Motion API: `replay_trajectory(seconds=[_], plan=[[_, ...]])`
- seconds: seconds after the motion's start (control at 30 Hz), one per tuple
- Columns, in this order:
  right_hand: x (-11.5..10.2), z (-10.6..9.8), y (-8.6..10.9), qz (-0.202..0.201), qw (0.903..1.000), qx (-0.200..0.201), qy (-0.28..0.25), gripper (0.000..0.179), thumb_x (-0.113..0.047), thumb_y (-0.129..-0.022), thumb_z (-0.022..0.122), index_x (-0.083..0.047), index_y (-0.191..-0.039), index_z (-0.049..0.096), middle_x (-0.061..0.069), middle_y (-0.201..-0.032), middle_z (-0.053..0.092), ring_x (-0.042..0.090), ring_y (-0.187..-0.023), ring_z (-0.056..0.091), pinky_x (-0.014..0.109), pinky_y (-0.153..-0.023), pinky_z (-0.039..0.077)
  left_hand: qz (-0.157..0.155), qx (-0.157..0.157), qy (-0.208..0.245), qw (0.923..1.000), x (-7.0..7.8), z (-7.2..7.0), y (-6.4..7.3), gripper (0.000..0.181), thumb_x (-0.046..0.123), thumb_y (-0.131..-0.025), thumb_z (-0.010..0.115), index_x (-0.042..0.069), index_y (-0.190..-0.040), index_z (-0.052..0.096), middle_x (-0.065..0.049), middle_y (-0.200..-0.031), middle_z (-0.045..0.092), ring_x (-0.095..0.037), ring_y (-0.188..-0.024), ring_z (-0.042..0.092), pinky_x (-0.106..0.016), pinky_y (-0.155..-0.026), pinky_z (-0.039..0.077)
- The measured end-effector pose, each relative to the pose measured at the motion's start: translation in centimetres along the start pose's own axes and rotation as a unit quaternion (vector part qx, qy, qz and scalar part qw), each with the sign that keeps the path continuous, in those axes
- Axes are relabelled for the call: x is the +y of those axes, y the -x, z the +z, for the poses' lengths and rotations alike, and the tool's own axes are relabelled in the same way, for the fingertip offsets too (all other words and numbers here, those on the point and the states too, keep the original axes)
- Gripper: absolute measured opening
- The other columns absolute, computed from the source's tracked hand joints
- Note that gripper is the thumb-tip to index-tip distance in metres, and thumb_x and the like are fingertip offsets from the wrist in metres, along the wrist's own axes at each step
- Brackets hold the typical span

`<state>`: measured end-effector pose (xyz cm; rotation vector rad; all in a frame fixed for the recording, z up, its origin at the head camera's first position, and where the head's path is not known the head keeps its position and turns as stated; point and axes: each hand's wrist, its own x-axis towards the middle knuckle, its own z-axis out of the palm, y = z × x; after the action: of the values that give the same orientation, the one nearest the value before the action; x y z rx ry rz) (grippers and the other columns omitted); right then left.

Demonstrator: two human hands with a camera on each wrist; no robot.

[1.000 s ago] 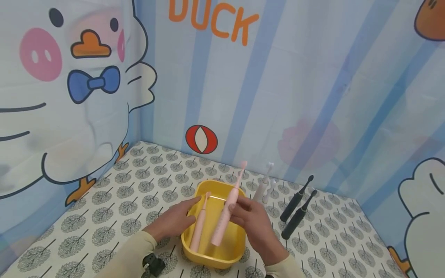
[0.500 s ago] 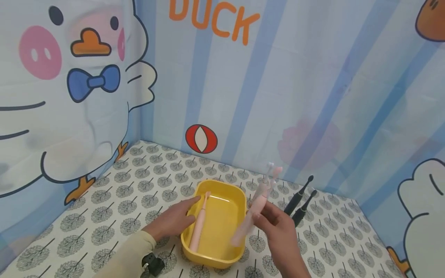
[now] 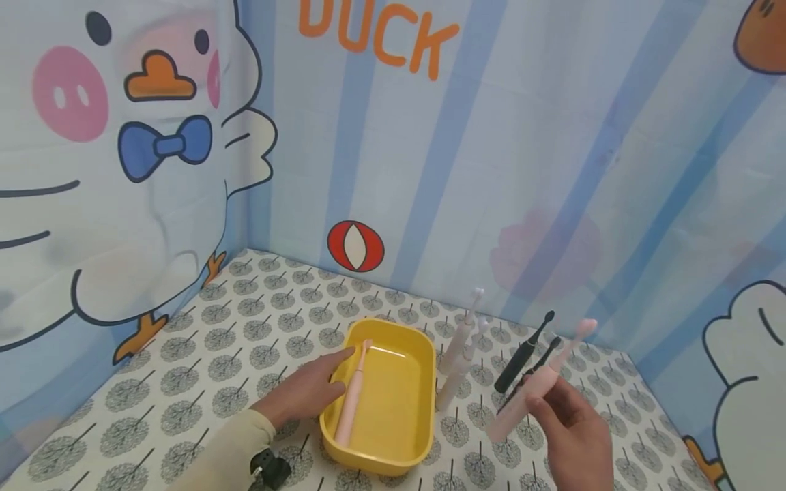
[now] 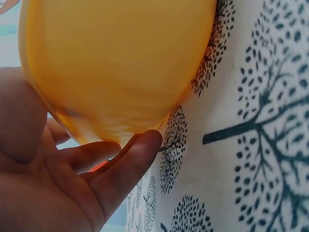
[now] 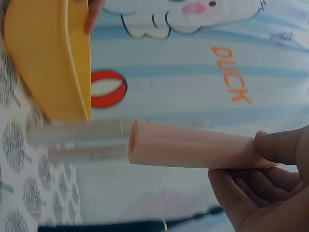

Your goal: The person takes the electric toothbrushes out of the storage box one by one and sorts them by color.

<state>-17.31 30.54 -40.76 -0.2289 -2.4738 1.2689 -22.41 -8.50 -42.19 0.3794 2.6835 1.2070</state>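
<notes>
My right hand (image 3: 574, 426) pinches a pink electric toothbrush (image 3: 525, 406) by its handle, brush head up and leaning right, in front of the black toothbrushes. In the right wrist view, the thumb and fingers press the handle (image 5: 188, 147) from opposite sides, its base end facing left. My left hand (image 3: 307, 385) holds the left rim of a yellow bin (image 3: 424, 409). In the left wrist view, the fingers (image 4: 128, 166) lie along the outside of its wall. A second pink electric toothbrush (image 3: 350, 409) leans inside the bin along its left side.
Two white electric toothbrushes (image 3: 454, 385) stand right of the bin. Farther right are two black electric toothbrushes (image 3: 516, 365), one partly hidden by the held pink one. The tree-print tablecloth (image 3: 245, 341) meets a duck-print curtain (image 3: 393, 170) behind.
My right hand has carried the pink toothbrush out from above the bin, rightward past the white toothbrushes to the black ones. The left hand has stayed on the bin's rim.
</notes>
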Motion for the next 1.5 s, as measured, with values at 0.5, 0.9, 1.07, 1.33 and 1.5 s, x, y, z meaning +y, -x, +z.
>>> replay_trajectory(seconds=[0.5,0.9,1.07,1.33,1.5], plan=[[1.4,-5.6,-3.8,0.147,0.9754,0.158,0.047,0.063,-0.048,-0.091,0.046,-0.014,-0.142,0.037,0.02,-0.133,0.045,0.041,-0.117,0.041,0.056,-0.084,0.04,0.008,-0.003,0.001,1.0,-0.1,-0.2,0.1,0.058,0.016,-0.09,0.049,0.018,-0.145,0.031,-0.006,-0.142,0.037,-0.026,-0.128,0.035,-0.047,-0.102,0.032],[5.3,-3.6,-8.2,0.156,0.9637,0.206,0.068,0.052,-0.031,-0.098,0.04,-0.007,-0.143,0.03,0.022,-0.133,0.041,0.04,-0.118,0.041,0.054,-0.083,0.042,0.011,-0.01,0.009,0.9999,-0.3,-0.3,0.0,0.057,0.017,-0.091,0.049,0.02,-0.145,0.03,-0.004,-0.143,0.036,-0.025,-0.128,0.035,-0.047,-0.1,0.033],[4.3,-2.9,-8.7,0.163,0.9635,0.203,0.065,0.049,-0.019,-0.097,0.04,-0.004,-0.143,0.027,0.023,-0.134,0.04,0.04,-0.12,0.04,0.053,-0.094,0.037,0.012,-0.012,0.006,0.9998,-0.4,-0.4,0.0,0.058,0.018,-0.091,0.048,0.02,-0.145,0.03,-0.004,-0.142,0.037,-0.026,-0.127,0.037,-0.047,-0.1,0.034],[5.8,-2.2,-9.6,0.174,0.9651,0.181,0.076,0.052,-0.019,-0.096,0.04,-0.002,-0.142,0.027,0.027,-0.133,0.04,0.042,-0.118,0.04,0.054,-0.09,0.04,0.024,-0.01,0.005,0.9996,-0.5,-0.4,0.0,0.057,0.017,-0.091,0.048,0.018,-0.145,0.031,-0.005,-0.142,0.037,-0.027,-0.128,0.035,-0.048,-0.102,0.031],[5.9,-2.4,-9.4,0.162,0.9647,0.183,0.098,0.052,-0.018,-0.095,0.042,0.0,-0.141,0.028,0.027,-0.13,0.042,0.043,-0.116,0.042,0.055,-0.088,0.041,0.024,-0.009,0.005,0.9997,-0.4,-0.3,0.0,0.057,0.017,-0.091,0.048,0.018,-0.145,0.031,-0.005,-0.142,0.037,-0.026,-0.128,0.035,-0.048,-0.101,0.031]])
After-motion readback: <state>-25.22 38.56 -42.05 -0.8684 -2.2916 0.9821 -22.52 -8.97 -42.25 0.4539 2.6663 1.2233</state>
